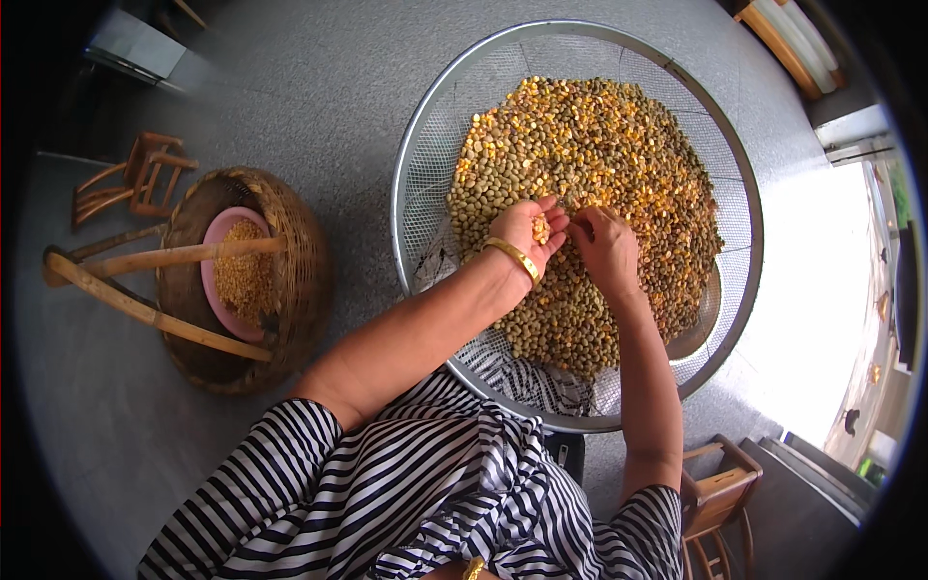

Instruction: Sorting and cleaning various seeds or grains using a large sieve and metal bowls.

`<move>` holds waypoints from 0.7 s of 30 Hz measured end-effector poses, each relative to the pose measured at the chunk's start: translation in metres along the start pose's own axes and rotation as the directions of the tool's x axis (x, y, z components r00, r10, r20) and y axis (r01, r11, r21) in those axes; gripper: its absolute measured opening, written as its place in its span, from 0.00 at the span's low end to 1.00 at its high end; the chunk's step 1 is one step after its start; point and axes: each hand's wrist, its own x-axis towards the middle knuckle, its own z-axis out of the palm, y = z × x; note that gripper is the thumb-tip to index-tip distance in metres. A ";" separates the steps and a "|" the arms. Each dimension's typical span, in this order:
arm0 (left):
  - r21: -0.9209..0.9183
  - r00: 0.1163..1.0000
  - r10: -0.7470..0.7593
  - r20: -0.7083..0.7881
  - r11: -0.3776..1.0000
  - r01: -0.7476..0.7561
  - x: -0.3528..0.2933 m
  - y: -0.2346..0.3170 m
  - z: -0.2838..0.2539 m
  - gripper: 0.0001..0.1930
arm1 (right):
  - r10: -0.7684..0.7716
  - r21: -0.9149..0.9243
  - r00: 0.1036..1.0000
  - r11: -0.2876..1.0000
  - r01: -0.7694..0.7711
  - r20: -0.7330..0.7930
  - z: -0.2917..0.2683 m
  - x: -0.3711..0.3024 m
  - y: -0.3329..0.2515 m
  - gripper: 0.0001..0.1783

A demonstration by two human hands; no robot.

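Note:
A large round wire-mesh sieve [432,103] with a grey metal rim is in front of me, heaped with mixed greenish-brown beans and yellow-orange kernels [619,145]. Over the near middle of the heap, my left hand [527,230] is turned palm up and cupped, holding a few yellow-orange kernels [540,229]. A gold bangle circles that wrist. Close by its fingertips is my right hand [606,249], knuckles up, fingers curled together in a pinch over the heap. Whatever the right fingers pinch, if anything, is hidden.
On the left stands a woven basket [307,280] with a tall bamboo handle; inside it a pink basin [211,280] holds yellow kernels. A small wooden chair [150,179] is beyond. Another wooden chair [717,488] is at lower right, near a bright doorway.

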 end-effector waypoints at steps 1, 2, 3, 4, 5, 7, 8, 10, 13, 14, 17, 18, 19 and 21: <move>-0.006 1.000 -0.001 0.004 1.000 0.002 0.000 0.000 0.000 0.10 | 0.001 0.000 1.000 1.000 -0.001 0.000 0.000 0.000 0.001 0.06; -0.013 1.000 -0.002 0.007 1.000 0.002 0.000 0.000 -0.001 0.10 | 0.024 0.024 1.000 0.999 -0.024 -0.006 -0.001 0.001 0.002 0.06; -0.014 1.000 -0.002 0.006 1.000 0.002 0.000 0.000 -0.001 0.10 | 0.047 0.047 0.999 0.998 -0.047 -0.012 -0.002 0.002 0.003 0.06; -0.010 1.000 -0.003 0.005 1.000 0.003 -0.001 0.000 -0.001 0.10 | 0.047 0.047 0.999 0.998 -0.046 -0.011 -0.005 0.003 0.006 0.06; -0.008 1.000 -0.001 0.003 1.000 0.001 -0.001 0.000 -0.001 0.09 | 0.082 0.095 0.997 0.992 -0.080 -0.012 -0.009 0.005 0.007 0.05; 0.002 1.000 0.002 0.005 1.000 -0.002 -0.002 0.001 0.000 0.09 | 0.164 0.207 0.986 0.965 -0.162 0.009 -0.017 0.008 0.004 0.05; 0.015 1.000 0.003 0.009 1.000 -0.004 -0.003 0.001 0.000 0.09 | 0.161 0.208 0.987 0.965 -0.160 0.012 -0.021 0.009 -0.001 0.05; -0.021 1.000 -0.006 0.025 1.000 0.006 -0.001 0.001 -0.003 0.09 | 0.227 0.520 0.943 0.790 -0.324 0.243 -0.029 0.011 -0.014 0.06; -0.035 1.000 -0.010 0.026 0.999 0.011 -0.003 0.001 0.000 0.09 | 0.152 0.463 0.976 0.862 -0.208 0.156 -0.024 0.010 -0.011 0.06; -0.019 1.000 0.000 0.009 1.000 0.000 -0.004 0.001 0.002 0.09 | 0.044 0.289 0.998 0.956 -0.056 0.049 -0.020 0.009 -0.006 0.06; -0.010 1.000 0.002 -0.005 1.000 -0.002 -0.001 0.000 0.001 0.09 | -0.001 0.169 0.996 0.985 -0.015 0.094 -0.013 0.004 -0.002 0.05; -0.010 1.000 0.002 -0.006 1.000 -0.002 0.000 0.000 0.001 0.09 | -0.001 0.170 0.996 0.985 -0.015 0.094 -0.011 0.003 -0.003 0.05; -0.011 1.000 0.001 -0.008 1.000 -0.001 0.000 0.000 0.001 0.09 | -0.004 0.063 0.995 0.998 -0.002 0.099 -0.009 0.002 -0.006 0.05; -0.010 1.000 -0.003 -0.009 1.000 0.003 0.001 0.000 0.001 0.09 | -0.004 -0.045 0.995 0.999 0.009 0.104 -0.006 0.000 -0.006 0.04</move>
